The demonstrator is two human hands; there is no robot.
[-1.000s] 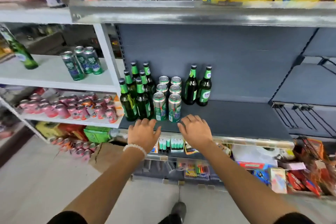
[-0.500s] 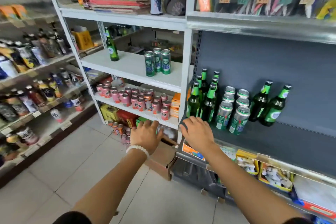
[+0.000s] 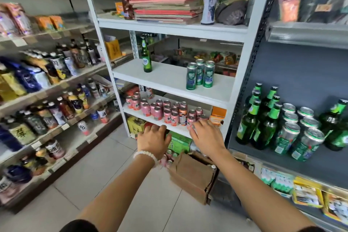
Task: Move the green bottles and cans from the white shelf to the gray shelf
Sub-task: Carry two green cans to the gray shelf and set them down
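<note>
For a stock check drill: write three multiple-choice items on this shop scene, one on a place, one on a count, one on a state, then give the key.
1. Where does the lone green bottle stand?
A. white shelf
B. floor
C. cardboard box

2. How many green cans remain on the white shelf?
A. one
B. three
C. six

3. What are the hands doing?
A. each grips a can
B. one grips a bottle
C. both hold nothing

Key: 1 A, it stands upright at the board's left end. 2 B, three stand grouped toward the right. 3 C, the left hand and right hand show spread, empty fingers.
</note>
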